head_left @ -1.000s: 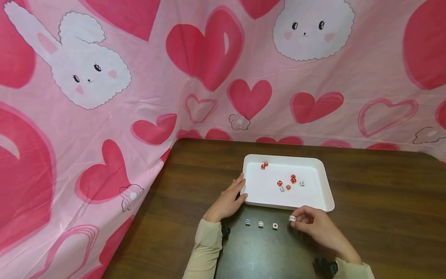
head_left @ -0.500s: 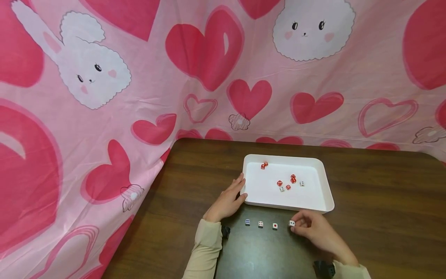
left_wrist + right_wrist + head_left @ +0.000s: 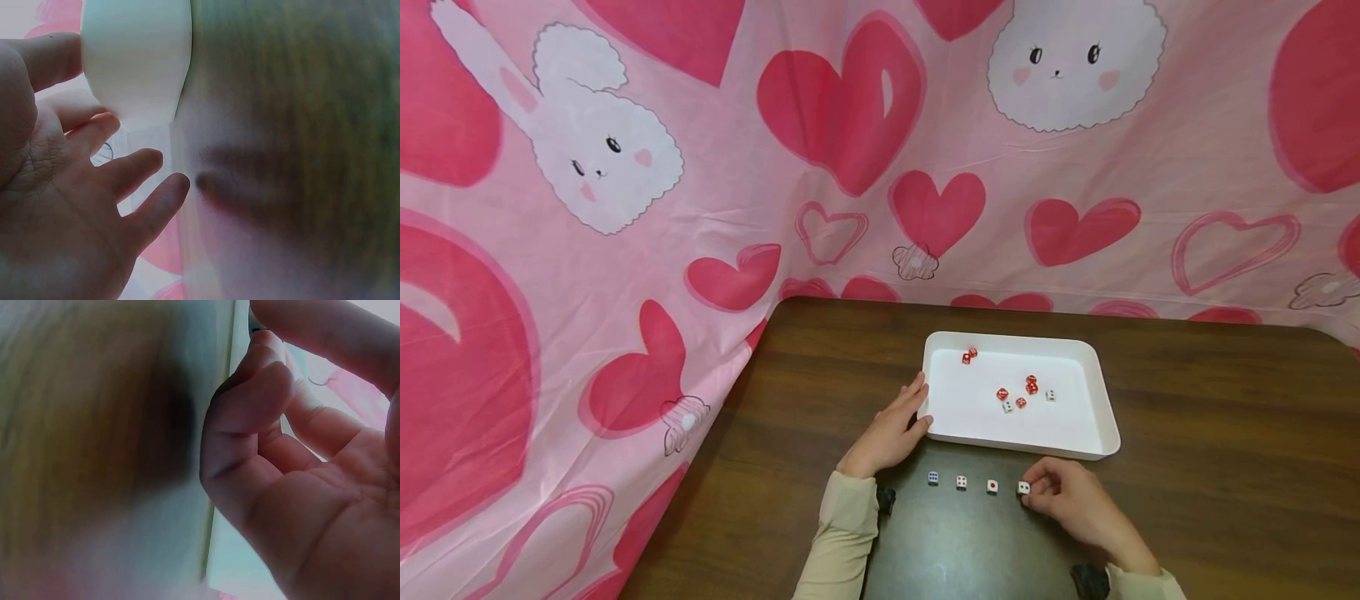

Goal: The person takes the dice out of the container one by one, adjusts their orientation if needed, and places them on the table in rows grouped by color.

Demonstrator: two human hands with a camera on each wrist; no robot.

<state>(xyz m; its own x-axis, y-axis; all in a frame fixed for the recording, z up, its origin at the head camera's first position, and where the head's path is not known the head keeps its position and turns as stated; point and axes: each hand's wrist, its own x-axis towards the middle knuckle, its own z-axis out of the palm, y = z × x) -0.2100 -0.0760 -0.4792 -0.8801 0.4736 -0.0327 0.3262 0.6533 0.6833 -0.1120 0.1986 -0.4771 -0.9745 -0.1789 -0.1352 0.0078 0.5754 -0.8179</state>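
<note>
Between thumb and fingertips my right hand (image 3: 1071,500) pinches a white die (image 3: 1024,488) at the right end of a row on the table. In the right wrist view only a sliver of that die (image 3: 255,324) shows past the fingers. To its left stand a white die with a red dot (image 3: 992,486), one with red pips (image 3: 961,482) and one with blue pips (image 3: 933,478). My left hand (image 3: 887,429) rests with extended fingers against the left wall of a white tray (image 3: 977,433). The left wrist view shows thumb and fingers spread beside the tray's wall (image 3: 137,56).
Inside the tray lie several red dice (image 3: 1002,394) and two white dice, one (image 3: 1051,395) toward the right side. The brown wooden table (image 3: 1217,433) extends to both sides. A pink curtain (image 3: 850,233) with hearts and rabbits hangs behind and to the left.
My right hand has moved slightly left and toward me with its die, bringing it in line with the other three. The left hand and tray have stayed put.
</note>
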